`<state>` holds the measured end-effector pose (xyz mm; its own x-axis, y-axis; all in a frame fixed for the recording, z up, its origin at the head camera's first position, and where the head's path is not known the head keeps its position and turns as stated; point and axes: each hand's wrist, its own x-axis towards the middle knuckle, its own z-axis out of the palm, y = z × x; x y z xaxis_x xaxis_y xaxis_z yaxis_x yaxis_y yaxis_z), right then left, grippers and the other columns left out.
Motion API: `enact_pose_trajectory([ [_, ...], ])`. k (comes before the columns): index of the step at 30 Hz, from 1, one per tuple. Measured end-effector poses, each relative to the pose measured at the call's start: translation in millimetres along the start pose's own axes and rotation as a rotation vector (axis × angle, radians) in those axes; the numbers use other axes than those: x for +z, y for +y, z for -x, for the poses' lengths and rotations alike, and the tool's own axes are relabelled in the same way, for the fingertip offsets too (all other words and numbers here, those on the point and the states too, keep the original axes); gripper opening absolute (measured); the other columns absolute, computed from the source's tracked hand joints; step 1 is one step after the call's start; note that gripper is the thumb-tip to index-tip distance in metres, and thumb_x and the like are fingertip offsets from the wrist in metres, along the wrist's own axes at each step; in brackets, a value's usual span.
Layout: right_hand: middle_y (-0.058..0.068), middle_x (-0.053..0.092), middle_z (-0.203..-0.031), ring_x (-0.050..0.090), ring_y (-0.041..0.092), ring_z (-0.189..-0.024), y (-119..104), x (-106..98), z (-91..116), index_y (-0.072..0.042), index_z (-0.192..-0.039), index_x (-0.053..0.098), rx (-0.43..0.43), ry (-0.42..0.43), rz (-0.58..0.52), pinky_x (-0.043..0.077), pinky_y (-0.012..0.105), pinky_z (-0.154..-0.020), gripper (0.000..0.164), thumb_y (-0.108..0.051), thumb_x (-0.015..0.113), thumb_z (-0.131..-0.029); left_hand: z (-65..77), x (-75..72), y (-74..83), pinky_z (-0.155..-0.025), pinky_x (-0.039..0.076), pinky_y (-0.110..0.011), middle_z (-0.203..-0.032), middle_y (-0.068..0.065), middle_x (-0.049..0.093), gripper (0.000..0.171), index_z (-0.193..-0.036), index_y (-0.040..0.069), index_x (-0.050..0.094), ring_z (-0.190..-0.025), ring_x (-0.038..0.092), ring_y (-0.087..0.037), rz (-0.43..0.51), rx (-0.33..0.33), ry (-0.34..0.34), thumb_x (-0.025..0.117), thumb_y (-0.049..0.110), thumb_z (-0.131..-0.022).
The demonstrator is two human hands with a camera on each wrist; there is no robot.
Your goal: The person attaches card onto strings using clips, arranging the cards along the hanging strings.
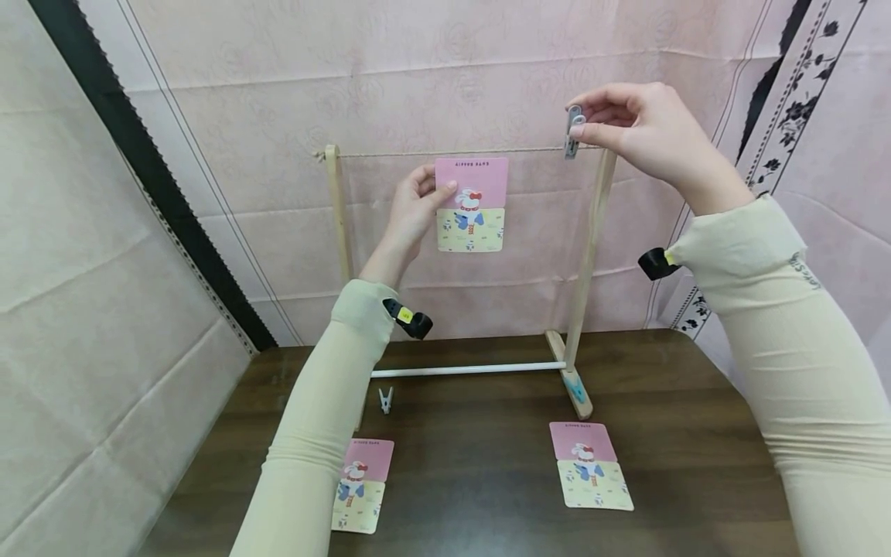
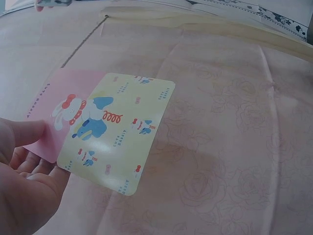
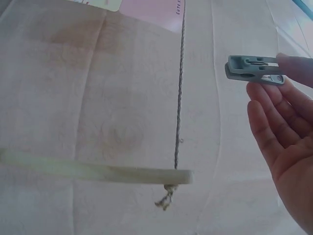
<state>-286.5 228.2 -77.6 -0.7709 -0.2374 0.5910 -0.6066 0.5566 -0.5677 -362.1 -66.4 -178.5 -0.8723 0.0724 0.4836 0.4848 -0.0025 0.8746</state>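
Note:
My left hand (image 1: pixel 412 213) pinches a pink and yellow card (image 1: pixel 471 224) with a cartoon rabbit by its left edge, thumb in front and fingers behind. The card is upright, its top edge close to the cord (image 1: pixel 390 155) strung between two wooden posts. In the left wrist view the thumb lies over the pink half of the card (image 2: pixel 117 132). Up at the right, my right hand (image 1: pixel 643 128) pinches a grey clothespin (image 1: pixel 572 133) between thumb and fingers. That clothespin (image 3: pixel 252 68) points toward the left in the right wrist view, to one side of the cord (image 3: pixel 180 93).
The rack's right post (image 1: pixel 590 255) stands on a wooden foot (image 1: pixel 583 404) with a blue patch. A white bar (image 1: pixel 473 370) runs low across it. On the brown table (image 1: pixel 480 480) lie another clothespin (image 1: pixel 386 400), a right card (image 1: pixel 592 468) and a left card (image 1: pixel 363 487), partly behind my left sleeve.

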Motion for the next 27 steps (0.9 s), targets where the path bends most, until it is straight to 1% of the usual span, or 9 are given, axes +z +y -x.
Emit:
enact_pose_trajectory([
  [5,-0.007,0.069,-0.095,0.063,0.007,-0.091,-2,4,-5,-0.015,-0.12,0.073,0.013,0.045,-0.13,0.042,0.016,-0.08,0.031,-0.021,0.078,-0.09,0.4,-0.7,-0.2,-0.089,0.052,-0.033,-0.118,-0.013,0.068,0.034,-0.13,0.005,0.058,-0.102,0.065,-0.023,0.004,-0.001,0.001,0.066,0.012,-0.098],
  [9,-0.008,0.071,-0.092,0.063,0.007,-0.089,-4,8,-11,-0.015,-0.114,0.075,0.02,0.075,-0.194,0.04,0.018,-0.083,0.026,-0.019,0.079,-0.089,0.1,-1.0,-0.9,-0.088,0.052,-0.033,-0.118,-0.013,0.068,0.033,-0.13,0.004,0.059,-0.101,0.065,-0.022,0.004,0.002,0.003,0.066,0.012,-0.098],
  [12,-0.009,0.073,-0.091,0.065,0.006,-0.088,-6,12,-16,-0.015,-0.11,0.077,0.018,0.092,-0.238,0.042,0.018,-0.084,0.024,-0.016,0.081,-0.087,0.3,-1.3,-0.7,-0.087,0.052,-0.032,-0.117,-0.013,0.068,0.033,-0.13,0.005,0.059,-0.1,0.065,-0.022,0.005,0.003,0.008,0.066,0.012,-0.098],
  [17,-0.007,0.075,-0.093,0.066,0.007,-0.088,-8,20,-27,-0.01,-0.107,0.078,0.0,0.12,-0.349,0.045,0.018,-0.085,0.021,-0.009,0.081,-0.086,-0.7,-2.1,-0.7,-0.087,0.052,-0.032,-0.116,-0.013,0.068,0.033,-0.13,0.004,0.059,-0.099,0.066,-0.023,0.002,0.01,0.013,0.067,0.012,-0.098],
  [22,-0.005,0.076,-0.09,0.067,0.008,-0.086,-7,30,-36,-0.008,-0.098,0.08,-0.031,0.153,-0.447,0.046,0.02,-0.084,0.016,-0.002,0.081,-0.084,-2.6,-1.3,-1.7,-0.086,0.052,-0.031,-0.115,-0.014,0.069,0.032,-0.128,0.003,0.06,-0.098,0.066,-0.022,0.011,0.01,0.021,0.067,0.011,-0.098],
  [27,-0.002,0.076,-0.09,0.067,0.01,-0.087,-8,39,-41,-0.007,-0.095,0.08,-0.032,0.154,-0.522,0.046,0.02,-0.084,0.014,0.0,0.081,-0.083,-2.5,0.5,-3.2,-0.085,0.052,-0.031,-0.113,-0.014,0.069,0.031,-0.127,0.003,0.061,-0.096,0.065,-0.021,0.025,0.005,0.024,0.067,0.01,-0.098],
])
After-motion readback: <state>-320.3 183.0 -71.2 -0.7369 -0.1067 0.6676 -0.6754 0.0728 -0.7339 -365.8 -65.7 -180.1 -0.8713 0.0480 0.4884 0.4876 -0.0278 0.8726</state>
